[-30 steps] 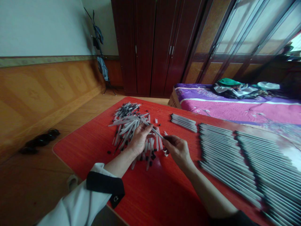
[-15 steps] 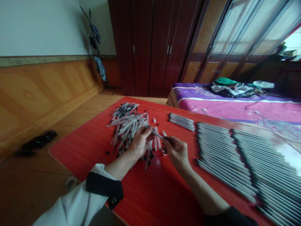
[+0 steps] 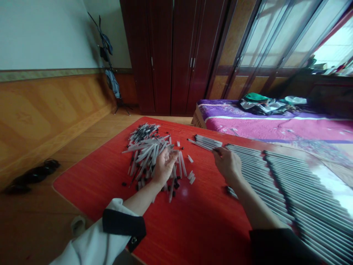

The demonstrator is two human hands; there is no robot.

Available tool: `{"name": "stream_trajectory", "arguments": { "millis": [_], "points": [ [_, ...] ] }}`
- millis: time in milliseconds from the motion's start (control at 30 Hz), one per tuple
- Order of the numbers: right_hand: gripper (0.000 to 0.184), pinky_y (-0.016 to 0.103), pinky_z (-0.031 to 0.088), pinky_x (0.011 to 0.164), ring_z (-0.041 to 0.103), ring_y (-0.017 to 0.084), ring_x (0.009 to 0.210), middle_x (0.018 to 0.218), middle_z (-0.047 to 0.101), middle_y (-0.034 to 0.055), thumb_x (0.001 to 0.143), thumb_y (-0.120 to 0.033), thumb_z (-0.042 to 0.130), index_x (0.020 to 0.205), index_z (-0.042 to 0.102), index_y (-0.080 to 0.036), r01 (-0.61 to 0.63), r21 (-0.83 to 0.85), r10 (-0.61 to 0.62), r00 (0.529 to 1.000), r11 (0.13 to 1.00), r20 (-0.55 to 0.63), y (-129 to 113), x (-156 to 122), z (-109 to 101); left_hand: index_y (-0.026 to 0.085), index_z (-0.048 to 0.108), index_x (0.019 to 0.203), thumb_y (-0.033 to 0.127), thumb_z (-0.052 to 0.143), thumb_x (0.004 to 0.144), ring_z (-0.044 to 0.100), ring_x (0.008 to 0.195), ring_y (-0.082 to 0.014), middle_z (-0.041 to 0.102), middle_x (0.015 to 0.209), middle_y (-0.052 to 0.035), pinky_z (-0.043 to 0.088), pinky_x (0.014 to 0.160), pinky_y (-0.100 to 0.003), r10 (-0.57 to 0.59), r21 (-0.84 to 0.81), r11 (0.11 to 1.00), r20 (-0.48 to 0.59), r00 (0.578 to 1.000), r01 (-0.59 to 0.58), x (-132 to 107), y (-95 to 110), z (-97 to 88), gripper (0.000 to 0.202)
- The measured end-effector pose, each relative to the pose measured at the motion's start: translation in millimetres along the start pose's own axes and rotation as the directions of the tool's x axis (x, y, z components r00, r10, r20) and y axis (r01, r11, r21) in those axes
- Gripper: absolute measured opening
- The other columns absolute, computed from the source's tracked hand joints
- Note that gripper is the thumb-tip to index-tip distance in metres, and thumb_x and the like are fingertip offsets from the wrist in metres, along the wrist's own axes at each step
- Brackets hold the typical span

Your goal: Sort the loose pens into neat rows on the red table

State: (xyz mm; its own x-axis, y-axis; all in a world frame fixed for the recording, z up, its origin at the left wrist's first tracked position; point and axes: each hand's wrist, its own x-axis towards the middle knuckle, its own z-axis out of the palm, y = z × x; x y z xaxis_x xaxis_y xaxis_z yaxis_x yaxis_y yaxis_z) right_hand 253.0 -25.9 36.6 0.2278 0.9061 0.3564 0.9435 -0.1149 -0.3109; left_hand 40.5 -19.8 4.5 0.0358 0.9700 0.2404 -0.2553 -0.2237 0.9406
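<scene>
My left hand (image 3: pixel 164 165) rests palm up over a loose heap of pen parts (image 3: pixel 146 149) on the red table (image 3: pixel 193 221), fingers curled, with nothing I can make out in them. My right hand (image 3: pixel 227 163) has reached to the right and pinches the end of a grey pen (image 3: pixel 200 144), laying it by a small bundle of pens (image 3: pixel 208 141). Short white caps (image 3: pixel 191 177) and small black bits (image 3: pixel 176 185) lie between the hands.
Long rows of finished grey pens (image 3: pixel 298 184) cover the right side of the table. A bed with a purple and pink cover (image 3: pixel 270 123) stands behind. Dark wardrobes (image 3: pixel 171 55), a coat stand (image 3: pixel 110 73) and dark shoes (image 3: pixel 30 176) on the wooden floor lie beyond.
My right hand carried the pen away from my left hand, up and to the right, to the small bundle. My left hand let go of it and stayed over the heap.
</scene>
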Motion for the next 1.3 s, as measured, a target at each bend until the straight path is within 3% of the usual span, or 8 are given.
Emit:
{"name": "stream_trajectory", "arguments": {
  "millis": [167,433,700,833,900,1033,1167,1300],
  "points": [
    [0.028,0.029,0.035,0.063,0.051,0.024,0.092,0.093,0.063,0.0091,0.085,-0.03,0.041,0.086,0.068,-0.021,0.085,-0.243,-0.072,0.995,0.966,0.062,24.4,8.7,15.1,0.016,0.055,0.109,0.039,0.059,0.078,0.059,0.074,-0.0131,0.061,0.092,-0.0065,0.05,0.058,-0.02,0.061,0.087,0.994,0.022,0.998,-0.063,-2.1,2.4,-0.8,0.039],
    [0.032,0.034,0.035,0.072,0.047,0.027,0.093,0.09,0.061,0.0149,0.085,-0.015,0.036,0.083,0.067,-0.013,0.241,-0.427,-0.189,0.969,0.872,0.16,29.8,18.6,30.0,0.016,0.055,0.108,0.042,0.056,0.079,0.06,0.071,-0.014,0.062,0.092,-0.0073,0.049,0.053,-0.02,0.062,0.119,0.991,0.005,0.998,-0.062,1.2,1.7,-5.2,0.039],
    [0.027,0.035,0.036,0.077,0.046,0.029,0.097,0.095,0.06,0.0183,0.078,-0.013,0.043,0.085,0.069,-0.01,0.193,-0.495,-0.141,0.98,0.847,0.142,19.3,23.3,36.6,0.015,0.057,0.106,0.04,0.055,0.081,0.062,0.084,-0.0179,0.065,0.093,-0.0095,0.049,0.065,-0.024,0.129,0.18,0.976,-0.04,0.991,-0.119,1.1,5.6,-6.4,0.035],
    [0.028,0.037,0.037,0.078,0.048,0.03,0.097,0.096,0.061,0.0201,0.076,-0.011,0.044,0.086,0.069,-0.008,0.159,-0.509,-0.106,0.986,0.846,0.131,13.2,21.1,31.7,0.016,0.058,0.1,0.038,0.051,0.083,0.062,0.086,-0.0176,0.065,0.092,-0.0086,0.049,0.068,-0.025,0.157,0.154,0.979,-0.162,0.974,-0.132,4.9,8.2,-9.3,0.028],
    [0.028,0.035,0.038,0.075,0.049,0.03,0.097,0.095,0.062,0.0193,0.077,-0.013,0.043,0.084,0.069,-0.01,0.144,-0.497,-0.104,0.989,0.856,0.108,4.9,20.2,29.9,0.016,0.057,0.095,0.038,0.048,0.085,0.062,0.082,-0.0165,0.064,0.089,-0.0076,0.049,0.065,-0.024,0.164,0.129,0.983,-0.28,0.946,-0.132,8.2,9.2,-12.5,0.025],
    [0.028,0.028,0.04,0.067,0.057,0.025,0.09,0.088,0.066,0.0143,0.079,-0.024,0.044,0.084,0.07,-0.014,0.098,-0.343,-0.049,0.988,0.934,0.146,-29.5,24.2,35.9,0.017,0.053,0.088,0.038,0.046,0.085,0.06,0.072,-0.0143,0.062,0.086,-0.0062,0.047,0.056,-0.023,0.172,0.084,0.985,-0.504,0.846,-0.15,15.9,9.1,-20.8,0.023],
    [0.026,0.023,0.039,0.059,0.063,0.019,0.076,0.077,0.069,0.0085,0.075,-0.031,0.051,0.081,0.072,-0.018,0.054,-0.079,-0.027,0.952,0.995,0.306,-76.5,36.6,53.3,0.018,0.049,0.087,0.036,0.045,0.084,0.06,0.073,-0.015,0.061,0.091,-0.008,0.046,0.053,-0.022,0.133,0.004,0.986,-0.614,0.778,-0.166,24.3,5.6,-30.6,0.019],
    [0.027,0.021,0.04,0.058,0.064,0.018,0.076,0.079,0.071,0.0076,0.075,-0.031,0.051,0.084,0.072,-0.018,0.038,0.08,-0.06,0.952,0.996,0.3,-121.4,51.6,70.3,0.019,0.046,0.086,0.033,0.042,0.083,0.06,0.076,-0.0166,0.06,0.094,-0.0095,0.046,0.054,-0.024,0.09,-0.022,0.989,-0.682,0.726,-0.143,32.5,1.0,-40.7,0.015]
  ]
}}
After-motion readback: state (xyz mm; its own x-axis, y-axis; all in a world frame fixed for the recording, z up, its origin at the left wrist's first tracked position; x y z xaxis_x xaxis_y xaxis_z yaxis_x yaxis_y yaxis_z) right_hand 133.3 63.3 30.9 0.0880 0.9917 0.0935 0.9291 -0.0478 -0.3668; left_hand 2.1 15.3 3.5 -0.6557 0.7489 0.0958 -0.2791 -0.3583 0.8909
